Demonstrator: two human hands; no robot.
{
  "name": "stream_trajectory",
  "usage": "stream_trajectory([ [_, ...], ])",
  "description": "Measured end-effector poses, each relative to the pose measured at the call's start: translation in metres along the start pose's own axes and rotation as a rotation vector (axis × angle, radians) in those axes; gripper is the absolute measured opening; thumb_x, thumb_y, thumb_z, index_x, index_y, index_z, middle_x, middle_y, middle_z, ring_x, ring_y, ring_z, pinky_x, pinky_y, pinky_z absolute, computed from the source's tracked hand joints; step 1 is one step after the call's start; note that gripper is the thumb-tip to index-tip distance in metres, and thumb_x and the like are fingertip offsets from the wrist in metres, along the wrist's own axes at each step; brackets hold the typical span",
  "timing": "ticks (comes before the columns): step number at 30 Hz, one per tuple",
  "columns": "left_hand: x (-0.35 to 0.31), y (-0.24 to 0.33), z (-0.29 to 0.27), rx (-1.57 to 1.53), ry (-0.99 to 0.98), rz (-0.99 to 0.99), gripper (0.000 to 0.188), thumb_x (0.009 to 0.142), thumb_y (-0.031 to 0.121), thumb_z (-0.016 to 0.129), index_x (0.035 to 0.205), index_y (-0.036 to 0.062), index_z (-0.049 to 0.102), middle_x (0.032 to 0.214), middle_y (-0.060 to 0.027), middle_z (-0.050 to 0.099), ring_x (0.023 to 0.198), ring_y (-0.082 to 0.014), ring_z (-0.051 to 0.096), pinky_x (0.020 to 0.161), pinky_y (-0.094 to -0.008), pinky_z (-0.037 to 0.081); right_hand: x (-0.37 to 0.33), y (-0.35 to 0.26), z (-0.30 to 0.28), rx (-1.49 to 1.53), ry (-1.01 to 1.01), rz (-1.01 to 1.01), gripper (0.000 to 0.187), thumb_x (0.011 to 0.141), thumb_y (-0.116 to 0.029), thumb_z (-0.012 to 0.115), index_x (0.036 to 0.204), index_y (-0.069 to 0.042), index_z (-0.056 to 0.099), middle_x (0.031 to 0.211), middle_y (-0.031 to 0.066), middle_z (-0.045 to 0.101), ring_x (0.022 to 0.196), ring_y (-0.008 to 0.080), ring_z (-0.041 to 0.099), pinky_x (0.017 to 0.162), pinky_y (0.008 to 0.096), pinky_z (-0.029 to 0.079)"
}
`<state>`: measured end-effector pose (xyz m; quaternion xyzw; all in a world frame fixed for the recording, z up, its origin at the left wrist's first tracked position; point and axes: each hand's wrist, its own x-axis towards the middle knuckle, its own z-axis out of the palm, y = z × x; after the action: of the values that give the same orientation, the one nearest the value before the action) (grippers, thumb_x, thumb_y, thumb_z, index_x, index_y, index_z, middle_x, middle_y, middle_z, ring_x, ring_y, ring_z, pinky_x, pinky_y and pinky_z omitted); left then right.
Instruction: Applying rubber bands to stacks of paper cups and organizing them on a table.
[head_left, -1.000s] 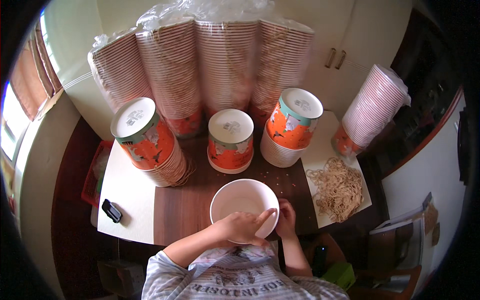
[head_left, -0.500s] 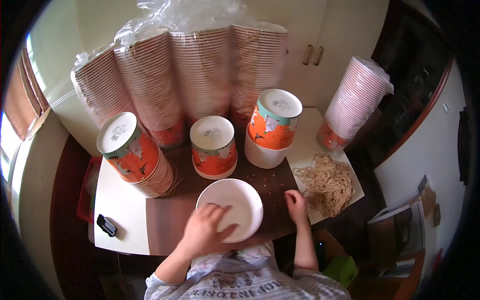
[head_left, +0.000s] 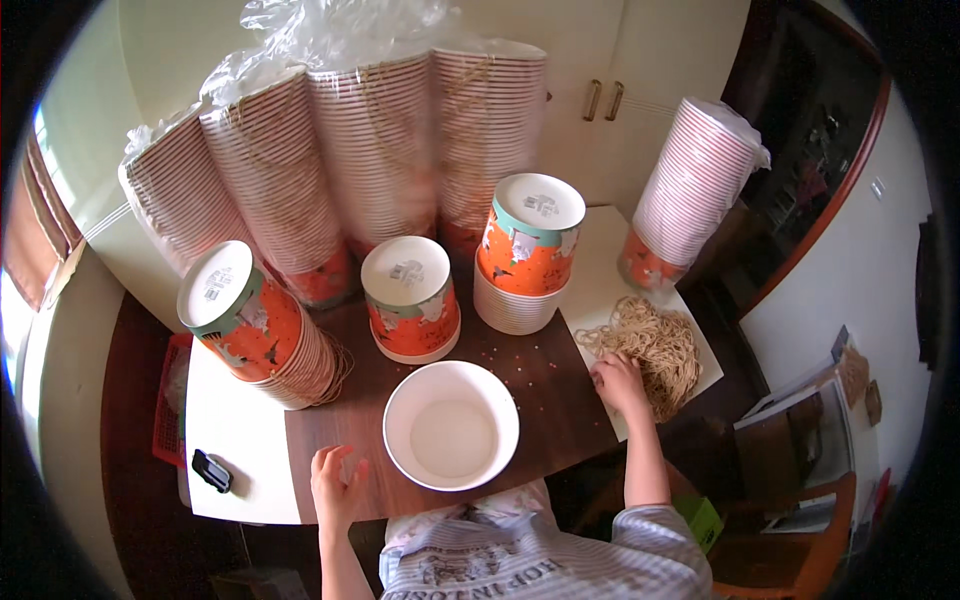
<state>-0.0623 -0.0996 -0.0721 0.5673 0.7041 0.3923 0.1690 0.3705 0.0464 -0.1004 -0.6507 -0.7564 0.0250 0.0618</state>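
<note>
An open white paper bucket stands upright on the brown part of the table in front of me, with nothing inside. My left hand is to its left, held off the bucket with thumb and fingers apart. My right hand reaches the near left edge of a tangled heap of beige string. Its fingers are bent and pressed together on the strands; how many they pinch is hidden.
Upside-down orange paper buckets stand in stacks at the left, middle and right. Tall plastic-wrapped bucket stacks line the back; another wrapped stack stands at the far right. A small black object lies on the left.
My left hand has come out of the white bucket and moved left. My right hand has shifted right and forward onto the string heap. The view has turned slightly.
</note>
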Motion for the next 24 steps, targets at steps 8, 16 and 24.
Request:
stream_trajectory([
  [8, -0.001, 0.006, 0.012, -0.015, -0.024, 0.040, 0.025, 0.070, 0.010, 0.066, 0.093, 0.0034, 0.058, 0.096, -0.0145, 0.054, 0.090, -0.0310, 0.052, 0.075, -0.0364, 0.045, -0.008, 0.014, 0.010, -0.085, 0.172, -0.086, 0.010, 0.066, -0.009, 0.061, 0.076, -0.011, 0.060, 0.088, 0.0038, 0.053, 0.093, 0.0217, 0.048, 0.081, 0.0371, 0.034],
  [16, -0.003, 0.010, 0.022, -0.059, -0.099, 0.020, 0.026, 0.070, 0.012, 0.067, 0.092, 0.0037, 0.058, 0.096, -0.0160, 0.054, 0.090, -0.0331, 0.052, 0.076, -0.0385, 0.045, 0.005, 0.009, 0.001, -0.026, 0.143, -0.181, 0.007, 0.065, -0.009, 0.063, 0.071, -0.009, 0.059, 0.081, 0.0056, 0.053, 0.091, 0.0222, 0.050, 0.079, 0.0349, 0.036],
  [24, -0.001, 0.013, 0.016, -0.036, -0.074, 0.091, 0.023, 0.071, 0.011, 0.066, 0.091, 0.0030, 0.059, 0.092, -0.0159, 0.056, 0.085, -0.0332, 0.055, 0.073, -0.0380, 0.046, 0.033, -0.014, -0.038, 0.884, 0.322, -0.126, 0.007, 0.072, -0.003, 0.061, 0.076, -0.004, 0.055, 0.080, 0.0026, 0.053, 0.071, 0.0128, 0.051, 0.064, 0.0246, 0.040],
])
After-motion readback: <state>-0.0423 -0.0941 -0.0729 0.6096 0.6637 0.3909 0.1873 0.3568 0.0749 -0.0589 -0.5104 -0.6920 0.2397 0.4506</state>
